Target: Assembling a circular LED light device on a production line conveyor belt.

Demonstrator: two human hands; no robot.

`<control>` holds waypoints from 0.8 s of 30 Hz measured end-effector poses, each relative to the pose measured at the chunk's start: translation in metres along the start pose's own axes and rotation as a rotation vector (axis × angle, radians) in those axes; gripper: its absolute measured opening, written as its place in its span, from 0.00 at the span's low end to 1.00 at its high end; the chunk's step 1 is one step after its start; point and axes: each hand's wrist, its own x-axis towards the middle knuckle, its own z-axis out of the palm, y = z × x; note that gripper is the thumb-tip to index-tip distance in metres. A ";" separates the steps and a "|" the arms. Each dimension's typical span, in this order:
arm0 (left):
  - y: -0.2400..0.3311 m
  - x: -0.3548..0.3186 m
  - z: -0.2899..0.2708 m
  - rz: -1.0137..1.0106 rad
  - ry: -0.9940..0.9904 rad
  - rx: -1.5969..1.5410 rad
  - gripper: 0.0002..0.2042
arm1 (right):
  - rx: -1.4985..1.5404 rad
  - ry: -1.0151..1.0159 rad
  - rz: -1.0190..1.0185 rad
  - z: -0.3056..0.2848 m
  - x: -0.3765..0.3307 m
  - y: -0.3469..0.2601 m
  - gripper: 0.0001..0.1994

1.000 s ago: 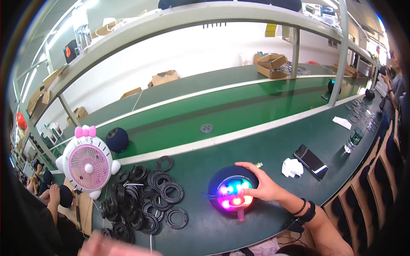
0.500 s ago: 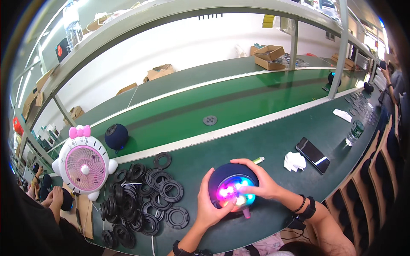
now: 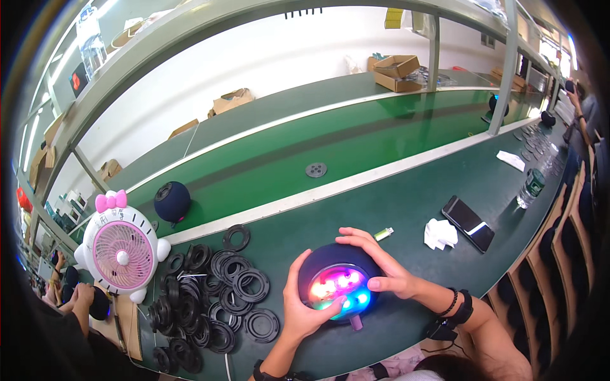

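Note:
A round dark blue speaker [image 3: 335,255] rests on the bench in front of me, its circular face glowing pink, yellow, green and blue. My left hand [image 3: 304,312] is curled round its left side, with the thumb laid on the lit face. On the other side my right hand [image 3: 395,279] grips it, thumb at the rim of the lit face and fingers over the far right of the shell. A small purple-pink tab [image 3: 356,322] sticks out at the speaker's near edge. Left of my hands lies a pile of black plastic rings [image 3: 251,285].
A pink and white fan [image 3: 124,251] stands at the left. Another dark blue speaker [image 3: 172,202] and a grey disc [image 3: 316,169] sit on the green belt [image 3: 254,181]. To the right are a green-white stick [image 3: 384,233], crumpled tissue [image 3: 440,234], a phone [image 3: 468,223] and a bottle [image 3: 530,188].
The speaker has turned a little and shifted slightly left in my hands. My right thumb has moved off the middle of the lit face to its rim. The light colours have changed places.

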 end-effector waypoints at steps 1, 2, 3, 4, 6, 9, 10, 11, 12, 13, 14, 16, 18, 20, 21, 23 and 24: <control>0.002 0.000 0.002 -0.016 0.006 0.006 0.44 | -0.037 -0.011 -0.001 -0.001 -0.001 -0.001 0.42; 0.005 0.000 0.003 -0.019 0.003 0.008 0.44 | -0.034 -0.008 -0.001 -0.001 -0.001 0.000 0.42; 0.008 -0.001 0.003 -0.017 0.014 0.032 0.43 | -0.009 0.008 -0.019 0.000 -0.001 0.001 0.41; 0.010 0.000 0.004 -0.010 0.023 0.055 0.41 | 0.011 0.025 -0.041 -0.001 -0.001 0.002 0.40; 0.004 0.001 0.002 -0.060 0.065 -0.011 0.37 | 0.124 0.105 -0.087 0.000 -0.001 0.015 0.39; -0.003 -0.002 -0.013 -0.127 0.095 -0.291 0.32 | 0.323 0.241 -0.145 -0.002 -0.001 0.022 0.34; -0.003 -0.004 -0.016 -0.151 0.106 -0.152 0.34 | 0.289 0.223 -0.138 -0.006 -0.002 0.020 0.32; -0.002 -0.004 -0.018 -0.174 0.116 -0.014 0.35 | 0.254 0.206 -0.131 -0.008 -0.004 0.018 0.31; -0.001 -0.003 -0.018 -0.152 0.145 -0.074 0.35 | 0.189 0.235 -0.083 -0.006 -0.007 0.014 0.28; -0.002 -0.003 -0.016 -0.146 0.150 -0.068 0.35 | -0.015 0.276 -0.077 -0.004 -0.006 0.012 0.27; -0.004 -0.002 -0.013 -0.055 0.189 0.010 0.35 | -0.208 0.272 -0.087 -0.004 -0.005 0.002 0.25; 0.002 0.000 -0.012 0.013 0.218 0.163 0.36 | -0.505 0.276 -0.140 -0.005 -0.001 -0.010 0.20; -0.018 -0.008 -0.034 -0.061 0.217 0.067 0.37 | -0.496 0.257 -0.133 -0.010 0.001 -0.017 0.17; -0.024 -0.006 -0.045 -0.169 0.228 -0.040 0.43 | -0.493 0.243 -0.115 -0.010 -0.001 -0.019 0.15; -0.025 -0.007 -0.042 -0.168 0.223 -0.041 0.43 | -0.508 0.247 -0.063 -0.010 -0.001 -0.019 0.13; -0.012 -0.001 -0.019 0.020 0.156 0.150 0.47 | -0.522 0.246 -0.007 -0.007 0.000 -0.018 0.13; -0.009 0.002 -0.009 0.114 0.115 0.158 0.50 | -0.708 0.251 0.054 -0.001 0.003 -0.019 0.15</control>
